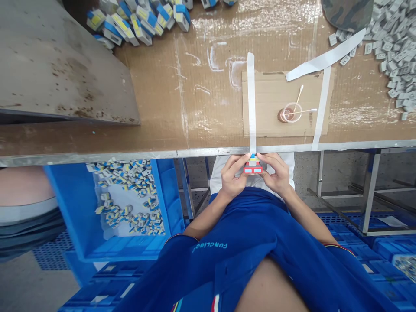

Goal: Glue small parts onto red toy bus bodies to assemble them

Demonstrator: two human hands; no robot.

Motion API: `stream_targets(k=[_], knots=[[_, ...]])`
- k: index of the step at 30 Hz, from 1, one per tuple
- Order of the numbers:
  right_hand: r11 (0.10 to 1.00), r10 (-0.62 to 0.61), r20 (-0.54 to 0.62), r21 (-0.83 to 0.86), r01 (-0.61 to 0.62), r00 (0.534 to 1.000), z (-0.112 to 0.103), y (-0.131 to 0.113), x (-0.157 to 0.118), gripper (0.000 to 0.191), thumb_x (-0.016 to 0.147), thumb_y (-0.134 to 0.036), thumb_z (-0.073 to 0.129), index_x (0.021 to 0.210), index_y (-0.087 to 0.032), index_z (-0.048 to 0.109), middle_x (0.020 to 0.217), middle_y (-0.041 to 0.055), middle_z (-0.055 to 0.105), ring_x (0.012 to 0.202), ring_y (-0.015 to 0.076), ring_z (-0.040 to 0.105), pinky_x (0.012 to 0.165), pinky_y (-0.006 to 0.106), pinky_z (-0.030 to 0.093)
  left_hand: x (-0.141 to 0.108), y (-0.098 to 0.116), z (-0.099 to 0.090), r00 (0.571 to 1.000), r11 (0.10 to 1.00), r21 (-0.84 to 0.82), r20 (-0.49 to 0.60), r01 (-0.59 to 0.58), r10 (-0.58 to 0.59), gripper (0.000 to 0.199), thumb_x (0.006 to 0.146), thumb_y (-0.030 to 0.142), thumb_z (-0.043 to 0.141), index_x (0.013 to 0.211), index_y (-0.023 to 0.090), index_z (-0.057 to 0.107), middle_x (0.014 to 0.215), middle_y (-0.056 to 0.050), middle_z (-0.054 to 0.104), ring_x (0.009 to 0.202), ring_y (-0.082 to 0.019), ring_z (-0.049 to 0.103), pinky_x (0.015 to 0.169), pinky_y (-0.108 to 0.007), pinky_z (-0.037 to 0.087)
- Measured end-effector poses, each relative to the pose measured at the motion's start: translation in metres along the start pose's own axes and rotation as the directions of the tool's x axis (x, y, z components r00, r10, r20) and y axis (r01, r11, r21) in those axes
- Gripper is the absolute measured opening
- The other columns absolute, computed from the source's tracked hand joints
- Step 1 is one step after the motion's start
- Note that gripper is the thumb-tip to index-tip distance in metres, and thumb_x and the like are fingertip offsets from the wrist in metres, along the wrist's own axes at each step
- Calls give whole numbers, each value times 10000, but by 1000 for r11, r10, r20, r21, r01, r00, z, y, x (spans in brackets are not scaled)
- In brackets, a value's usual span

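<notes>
Can't see much of small red-and-blue block (252, 168) from here: left hand (232, 175) and right hand (274, 173) cover most of it. Far side of hands, camouflage cap (347, 13) and blue-and-yellow pieces (139, 21) cut off by top edge. Right of hands, gray pieces (390, 56) run off frame. All those pieces too small to make out. Little cup (290, 112) ahead of hands, contents impossible to tell.
</notes>
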State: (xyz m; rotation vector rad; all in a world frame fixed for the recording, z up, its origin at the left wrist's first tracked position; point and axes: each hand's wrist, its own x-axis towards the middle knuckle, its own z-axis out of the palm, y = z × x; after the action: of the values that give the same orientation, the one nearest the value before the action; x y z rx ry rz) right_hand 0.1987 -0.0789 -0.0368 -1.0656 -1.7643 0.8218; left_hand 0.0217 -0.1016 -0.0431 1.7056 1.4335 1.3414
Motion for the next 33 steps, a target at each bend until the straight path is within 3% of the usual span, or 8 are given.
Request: stream_targets(k=[11, 21, 28, 33], knots=[[1000, 24, 19, -9, -24, 1000, -1, -3, 1, 479, 979, -283, 712, 1449, -324, 633, 1096, 67, 788, 931, 239, 755, 772, 392, 637, 1, 1, 1, 1000, 999, -49, -26, -18, 17, 426, 973, 245, 721, 1397, 269, 685, 1016, -29, 715, 873, -140, 705, 749, -253, 602], [1000, 23, 22, 6, -23, 999, -2, -4, 1, 524, 963, -238, 724, 1469, -329, 616, 1101, 66, 782, 928, 227, 745, 775, 373, 625, -1, -2, -1, 1000, 1000, 19, -2, -14, 14, 400, 982, 280, 705, 1381, 263, 691, 1007, -32, 733, 871, -158, 712, 770, -294, 597], [998, 54, 20, -40, -53, 998, 1, -4, -1, 415, 984, -307, 694, 1398, -315, 668, 1102, 71, 787, 926, 237, 747, 776, 399, 634, 0, -2, -2, 1000, 999, 37, 15, -14, 13, 395, 988, 305, 695, 1380, 258, 696, 1007, -37, 753, 864, -168, 710, 783, -313, 582], [999, 45, 12, -5, -45, 999, 1, -4, -2, 473, 978, -283, 708, 1444, -322, 631, 1113, 71, 784, 944, 235, 746, 788, 396, 642, 0, -3, -2, 1000, 999, 40, 10, -28, 28, 410, 981, 291, 701, 1390, 264, 689, 1017, -33, 761, 863, -168, 710, 802, -324, 570]])
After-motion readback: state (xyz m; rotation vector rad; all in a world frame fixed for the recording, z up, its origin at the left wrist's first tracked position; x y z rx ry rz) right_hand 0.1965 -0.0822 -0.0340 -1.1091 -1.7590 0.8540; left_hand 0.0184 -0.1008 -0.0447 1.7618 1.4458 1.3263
